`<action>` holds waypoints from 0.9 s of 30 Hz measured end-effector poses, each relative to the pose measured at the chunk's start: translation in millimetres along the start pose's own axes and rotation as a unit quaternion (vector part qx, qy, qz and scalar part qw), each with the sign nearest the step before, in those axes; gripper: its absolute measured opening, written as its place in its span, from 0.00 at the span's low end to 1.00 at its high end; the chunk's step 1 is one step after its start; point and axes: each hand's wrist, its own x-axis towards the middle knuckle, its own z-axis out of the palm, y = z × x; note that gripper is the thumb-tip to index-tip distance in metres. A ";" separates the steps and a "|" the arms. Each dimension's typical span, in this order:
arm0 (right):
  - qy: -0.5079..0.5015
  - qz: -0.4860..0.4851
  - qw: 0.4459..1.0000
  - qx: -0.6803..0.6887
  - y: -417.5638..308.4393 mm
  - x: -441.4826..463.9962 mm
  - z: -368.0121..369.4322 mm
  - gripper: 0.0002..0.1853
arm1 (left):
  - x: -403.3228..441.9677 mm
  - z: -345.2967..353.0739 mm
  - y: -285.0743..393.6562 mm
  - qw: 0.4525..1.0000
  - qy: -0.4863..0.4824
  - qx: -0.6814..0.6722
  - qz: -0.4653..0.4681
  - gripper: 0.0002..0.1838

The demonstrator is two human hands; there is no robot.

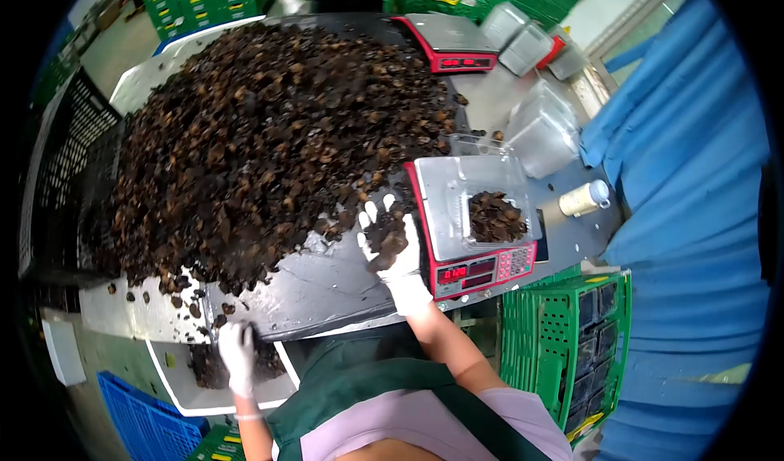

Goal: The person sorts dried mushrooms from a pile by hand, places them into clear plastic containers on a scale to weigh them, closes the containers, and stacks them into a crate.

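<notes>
My right hand (390,244), in a white glove, is turned palm up with its fingers curled around a clump of dark brown mushroom pieces (386,239). It is just left of a red digital scale (467,277). On that scale sits a clear plastic box (445,216) with a small heap of the same pieces (496,217) inside. My left hand (237,353), also gloved, is by the table's front edge above a white bin (175,371). Motion blurs its fingers, and dark matter shows beside them. A large pile of mushroom pieces (269,126) covers the table's left and middle.
Another red scale (461,44) is at the back, near stacked clear boxes (543,130). A white bottle (584,199) lies at right. Green crates (563,347) stand below right, beside a blue curtain (686,216). A black crate (61,175) borders the pile. Across the table is a co-worker's gloved hand (290,2).
</notes>
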 end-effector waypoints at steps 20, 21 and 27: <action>-0.144 -0.051 0.142 -0.978 -243.5 -56.9 143.7 0.27 | 89.4 69.8 284.8 0.950 0.012 -0.229 0.212 0.11; -0.143 -0.048 0.142 -0.978 -242.1 -61.3 143.4 0.30 | 89.7 73.4 297.9 0.947 0.002 -0.232 0.221 0.12; -0.052 -0.189 0.341 -0.919 -286.8 -82.1 182.9 0.22 | 81.1 91.5 335.7 0.949 0.013 -0.253 0.190 0.16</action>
